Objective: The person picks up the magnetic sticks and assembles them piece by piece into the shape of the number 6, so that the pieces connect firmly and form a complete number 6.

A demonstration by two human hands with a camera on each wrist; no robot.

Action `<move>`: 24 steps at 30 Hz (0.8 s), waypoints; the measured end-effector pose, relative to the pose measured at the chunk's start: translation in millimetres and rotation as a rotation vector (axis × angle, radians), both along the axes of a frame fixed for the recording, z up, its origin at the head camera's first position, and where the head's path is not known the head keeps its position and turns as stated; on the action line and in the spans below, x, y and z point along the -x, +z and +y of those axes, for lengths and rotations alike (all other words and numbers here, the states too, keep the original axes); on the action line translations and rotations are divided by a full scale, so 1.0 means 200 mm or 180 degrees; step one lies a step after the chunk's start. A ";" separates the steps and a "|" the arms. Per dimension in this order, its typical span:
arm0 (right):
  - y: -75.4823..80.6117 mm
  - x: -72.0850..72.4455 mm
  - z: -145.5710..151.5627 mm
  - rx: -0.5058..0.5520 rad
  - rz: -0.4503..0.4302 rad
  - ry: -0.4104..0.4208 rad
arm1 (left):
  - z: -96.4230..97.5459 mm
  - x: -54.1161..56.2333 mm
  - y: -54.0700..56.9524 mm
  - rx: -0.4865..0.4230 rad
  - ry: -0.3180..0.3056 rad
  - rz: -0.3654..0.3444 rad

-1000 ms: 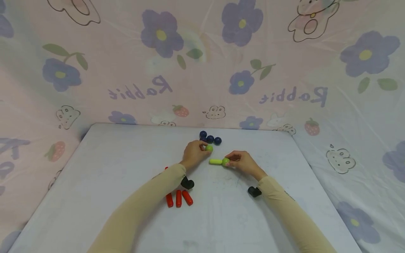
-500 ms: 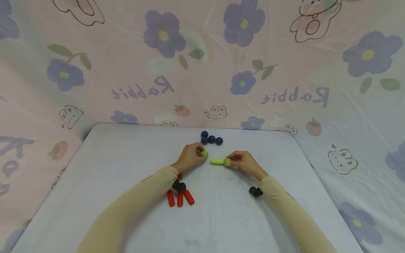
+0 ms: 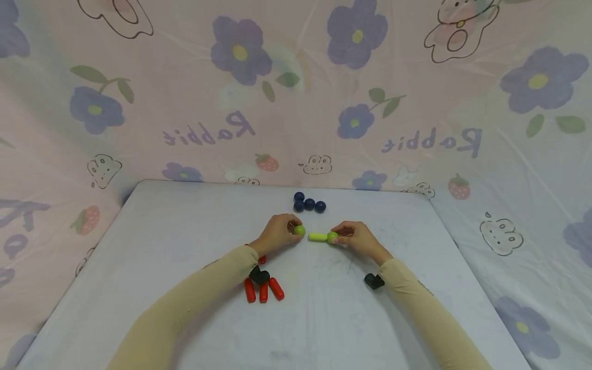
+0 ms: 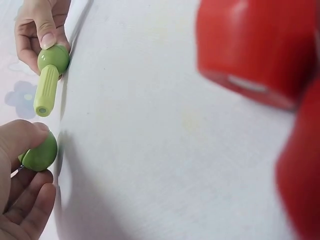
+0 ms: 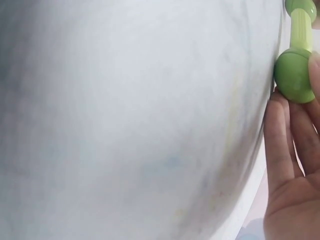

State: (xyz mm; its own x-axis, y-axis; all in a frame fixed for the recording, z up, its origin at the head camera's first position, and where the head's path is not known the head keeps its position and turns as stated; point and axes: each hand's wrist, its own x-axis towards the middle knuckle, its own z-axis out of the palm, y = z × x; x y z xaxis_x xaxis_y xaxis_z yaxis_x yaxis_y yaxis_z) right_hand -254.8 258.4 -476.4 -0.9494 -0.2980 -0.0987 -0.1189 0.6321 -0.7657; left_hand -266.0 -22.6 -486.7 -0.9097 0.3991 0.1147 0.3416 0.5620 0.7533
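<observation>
Two green balls (image 3: pixel 299 230): centre of the frame; one looks joined to the green stick (image 3: pixel 317 237), the other apart, apparently not yet fitted.
Left hand (image 3: pixel 280 229): grip pinches the loose ball (image 4: pixel 41 154).
Right hand (image 3: pixel 359 239): grip holds the joined ball (image 4: pixel 53 58).

This is a cloth-screened tabletop booth, apparently indoors. A printed curtain (image 3: pixel 296 108) hangs behind the white table (image 3: pixel 324 329) and along its left and right sides, hiding the room beyond, so whether it stands in a home, a studio or a lab cannot be told. The print is nursery-like: purple flowers (image 3: pixel 240 52), strawberries (image 3: pixel 266 162), outlined rabbit heads (image 3: pixel 317 165) and mirror-reversed "Rabbit" lettering (image 3: pixel 432 141). The ball-and-rod toy piece (image 4: pixel 48 80) fits a child's play table too, though that settles nothing.
</observation>
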 end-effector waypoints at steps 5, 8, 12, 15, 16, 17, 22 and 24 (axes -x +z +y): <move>0.01 -0.01 -0.01 0.0043 0.0017 0.0034 | 0.00 -0.01 0.00 0.0000 -0.0013 -0.0045; 0.01 -0.01 0.00 0.0055 0.0017 0.0053 | 0.01 -0.01 -0.01 -0.0003 -0.0021 -0.0043; -0.02 0.01 0.01 0.0050 0.0012 0.0057 | 0.01 -0.01 -0.02 -0.0014 -0.0023 -0.0071; -0.03 0.01 0.01 0.0056 -0.0001 0.0046 | 0.02 -0.01 -0.02 -0.0027 -0.0027 -0.0104; -0.03 0.01 0.01 0.0056 -0.0008 0.0044 | 0.02 -0.01 -0.02 -0.0036 -0.0040 -0.0119; -0.03 0.01 0.01 0.0058 -0.0014 0.0041 | 0.03 -0.02 -0.02 -0.0041 -0.0053 -0.0130; -0.03 0.01 0.01 0.0067 -0.0021 0.0043 | 0.03 -0.03 -0.01 -0.0043 -0.0086 -0.0150; -0.03 0.01 0.01 0.0075 -0.0028 0.0040 | 0.04 -0.03 -0.01 -0.0037 -0.0070 -0.0145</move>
